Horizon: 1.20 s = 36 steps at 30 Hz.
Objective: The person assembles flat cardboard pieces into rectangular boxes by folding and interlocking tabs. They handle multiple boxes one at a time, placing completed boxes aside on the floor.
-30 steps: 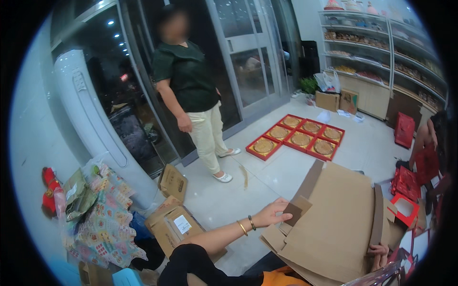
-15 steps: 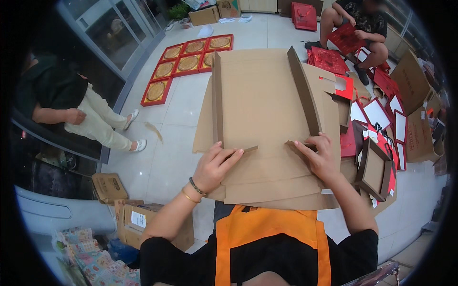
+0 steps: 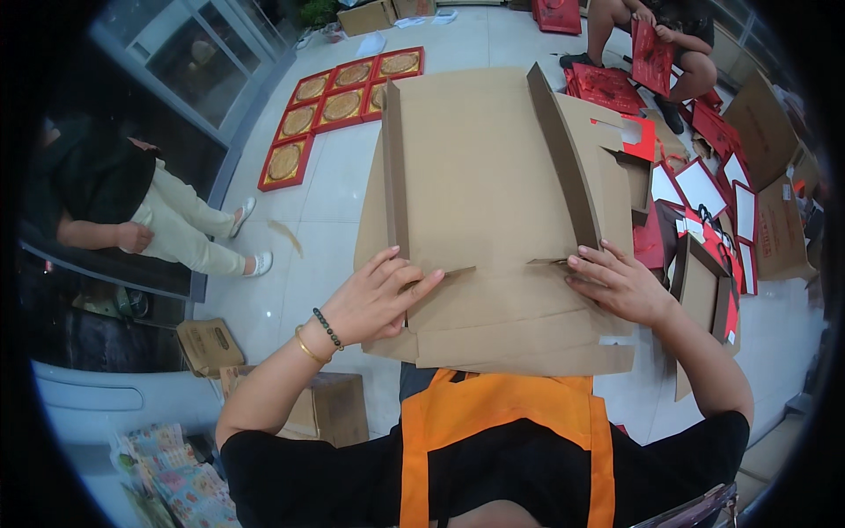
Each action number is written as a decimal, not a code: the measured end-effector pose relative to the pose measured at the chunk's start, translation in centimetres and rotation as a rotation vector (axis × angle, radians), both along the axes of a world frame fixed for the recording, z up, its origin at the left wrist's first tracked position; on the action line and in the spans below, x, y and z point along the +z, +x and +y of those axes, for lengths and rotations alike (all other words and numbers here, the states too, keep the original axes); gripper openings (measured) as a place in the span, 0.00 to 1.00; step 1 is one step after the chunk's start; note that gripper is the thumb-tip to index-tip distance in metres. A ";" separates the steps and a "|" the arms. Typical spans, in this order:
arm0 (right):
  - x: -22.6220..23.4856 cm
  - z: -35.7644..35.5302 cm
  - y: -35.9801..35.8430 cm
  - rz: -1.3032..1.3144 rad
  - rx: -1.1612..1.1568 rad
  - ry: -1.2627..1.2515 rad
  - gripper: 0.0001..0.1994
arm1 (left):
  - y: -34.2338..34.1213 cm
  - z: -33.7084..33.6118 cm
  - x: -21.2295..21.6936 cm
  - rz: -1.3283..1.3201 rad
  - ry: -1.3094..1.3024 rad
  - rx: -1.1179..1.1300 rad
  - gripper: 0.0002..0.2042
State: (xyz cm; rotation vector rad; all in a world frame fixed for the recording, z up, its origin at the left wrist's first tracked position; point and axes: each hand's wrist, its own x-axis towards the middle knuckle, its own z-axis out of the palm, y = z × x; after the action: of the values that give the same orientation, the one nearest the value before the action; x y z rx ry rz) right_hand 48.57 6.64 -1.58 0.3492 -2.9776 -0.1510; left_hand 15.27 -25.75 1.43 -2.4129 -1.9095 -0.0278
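A large brown cardboard box blank (image 3: 480,176) lies in front of me, its two long sides folded up as dark walls. My left hand (image 3: 378,295) is at the near end of the left wall (image 3: 396,167), with its fingers bent over the cardboard and the index finger along a small end flap (image 3: 460,271). Across from it, my right hand (image 3: 625,286) rests with fingers stretched and spread over the near end of the right wall (image 3: 563,158). Another small flap (image 3: 546,260) sticks inward beside those fingertips. The near panel (image 3: 519,339) lies flat, creased across.
More flat cardboard (image 3: 616,189) lies beneath the blank. Red trays with round golden items (image 3: 343,106) stand on the floor at far left. A person (image 3: 114,202) stands at left; another (image 3: 669,53) sits at far right with a red bag. Brown boxes (image 3: 207,348) are at lower left.
My right hand has turned, its fingers spreading over the wall's end and its elbow moving outward. My left hand has shifted slightly left. The seated person's red bag is now more upright.
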 end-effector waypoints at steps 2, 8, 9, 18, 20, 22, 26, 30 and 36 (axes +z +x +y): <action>0.5 0.6 0.0 0.008 0.038 0.032 0.20 | -0.3 0.3 0.4 0.010 -0.039 -0.019 0.49; 1.5 2.0 -0.9 -0.021 0.176 0.061 0.26 | -1.7 0.9 0.6 0.006 -0.038 -0.121 0.48; 1.2 2.4 -0.9 0.003 0.199 0.087 0.27 | -1.8 1.0 0.6 -0.008 -0.044 -0.129 0.48; -1.2 1.3 -0.8 0.164 0.029 -0.292 0.25 | -2.3 1.4 -0.5 -0.224 0.056 -0.126 0.35; -1.6 0.1 -1.5 0.259 -0.100 -0.479 0.23 | -1.7 1.5 -2.6 -0.390 0.207 -0.052 0.24; -2.9 -1.2 -2.0 0.374 -0.246 -0.774 0.24 | -0.8 2.0 -3.9 -0.659 0.336 0.146 0.15; -2.3 -3.6 -4.2 0.497 -0.559 -1.300 0.30 | 0.6 3.1 -5.8 -0.748 0.610 0.292 0.12; -1.0 -4.6 -5.9 0.589 -0.810 -1.212 0.28 | 3.3 4.6 -5.2 -1.017 0.724 0.607 0.22; 0.2 -6.0 -7.7 0.768 -0.735 -0.934 0.21 | 5.8 6.8 -4.2 -0.747 0.915 0.833 0.32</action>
State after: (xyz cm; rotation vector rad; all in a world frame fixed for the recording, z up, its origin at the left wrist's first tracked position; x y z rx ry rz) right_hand 40.86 0.63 -1.37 -0.7302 -1.9615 0.8017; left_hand 21.11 -18.98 -2.78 -0.9660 -2.2233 -1.5045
